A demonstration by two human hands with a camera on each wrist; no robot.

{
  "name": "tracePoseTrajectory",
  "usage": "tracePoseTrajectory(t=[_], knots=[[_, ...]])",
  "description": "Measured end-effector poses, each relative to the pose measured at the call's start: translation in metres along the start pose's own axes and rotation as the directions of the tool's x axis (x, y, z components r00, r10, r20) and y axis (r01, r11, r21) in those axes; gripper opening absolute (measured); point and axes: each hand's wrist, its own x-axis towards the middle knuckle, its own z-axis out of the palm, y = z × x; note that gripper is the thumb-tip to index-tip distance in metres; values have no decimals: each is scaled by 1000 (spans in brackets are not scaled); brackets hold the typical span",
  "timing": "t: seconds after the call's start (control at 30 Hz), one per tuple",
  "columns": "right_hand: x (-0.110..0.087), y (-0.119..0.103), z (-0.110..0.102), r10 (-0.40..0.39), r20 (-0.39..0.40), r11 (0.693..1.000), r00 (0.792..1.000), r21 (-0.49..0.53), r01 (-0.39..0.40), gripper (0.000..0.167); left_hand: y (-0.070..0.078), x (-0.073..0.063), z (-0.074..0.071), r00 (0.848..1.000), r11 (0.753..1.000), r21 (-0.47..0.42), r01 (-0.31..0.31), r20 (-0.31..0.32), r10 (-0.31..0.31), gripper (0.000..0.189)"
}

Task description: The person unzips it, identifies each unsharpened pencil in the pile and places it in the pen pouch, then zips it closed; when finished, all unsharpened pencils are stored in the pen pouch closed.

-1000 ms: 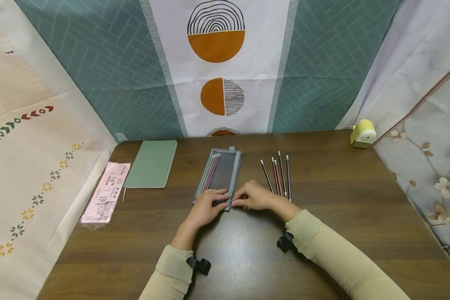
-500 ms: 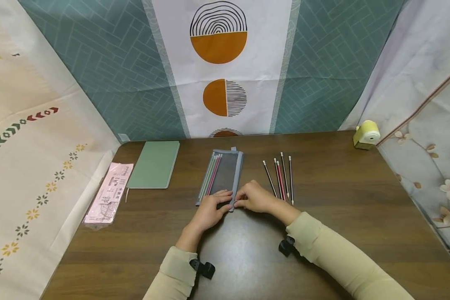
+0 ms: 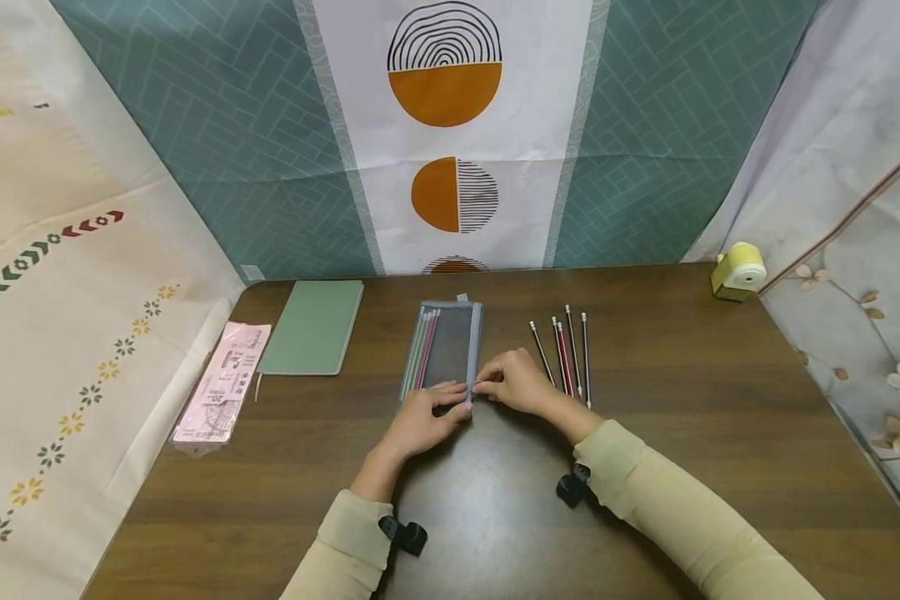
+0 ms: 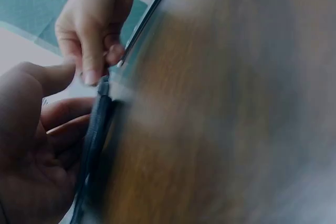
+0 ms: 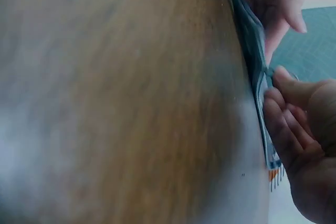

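Note:
A grey mesh zip pencil case (image 3: pixel 452 346) lies on the table, with several coloured pencils (image 3: pixel 423 346) showing through its left side. My left hand (image 3: pixel 423 421) presses on its near end, fingers mostly straight, the thumb by the near right corner. My right hand (image 3: pixel 521 383) pinches the small zipper pull (image 5: pixel 269 72) between thumb and forefinger, on the zip along the right edge. Seen from the left wrist, both hands meet close together at the case's edge. Several dark and red pencils (image 3: pixel 562 358) lie just right of my right hand, partly behind its wrist.
A green notebook (image 3: pixel 311 327) and a pink packet (image 3: pixel 222 383) in clear wrapping lie on the left. At the far right corner stands a yellow pencil sharpener (image 3: pixel 738 272). Patterned cloth hangs behind the brown wooden table (image 3: pixel 645 358) and at both sides.
My right hand has slid away from me along the zip with the pull, from near the corner. The left hand stays on the near end, and the case has shifted slightly.

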Motion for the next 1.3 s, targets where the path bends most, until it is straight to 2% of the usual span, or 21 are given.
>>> tracePoseTrajectory(t=[0.1,0.23,0.33,0.47,0.63,0.73,0.8,0.97,1.13,1.3], knots=[[-2,1,-1,21,104,1000,994,16,-22,4,-1,3,1,1000,998,58,-26,1,26,33],[-1,-2,-3,-4,195,1000,981,-22,9,8,-2,5,4,997,990,123,-68,40,63,45],[1,-6,-5,-31,221,998,975,-40,40,11,-4,5,2,995,990,125,-63,86,52,53],[3,-10,-7,-28,225,997,974,-60,42,6,-7,3,-1,991,991,126,-48,134,31,55],[6,-7,-8,-3,121,994,993,-107,16,5,-8,2,-2,986,991,119,-65,160,45,57],[9,-1,-11,16,10,990,1000,-139,-15,5,-8,1,-3,982,990,115,-80,181,58,56],[10,4,-14,30,-76,986,997,-162,-42,6,-7,-1,-4,978,991,104,-88,200,66,56],[13,16,-26,105,-263,967,959,-198,-160,7,-5,-3,-7,967,992,60,-114,236,97,57],[17,26,-37,197,-315,949,928,-175,-261,8,-6,-6,-8,958,991,42,-127,266,112,58],[21,33,-42,258,-388,929,885,-151,-337,7,-8,-10,-11,947,988,27,-152,291,138,57]])
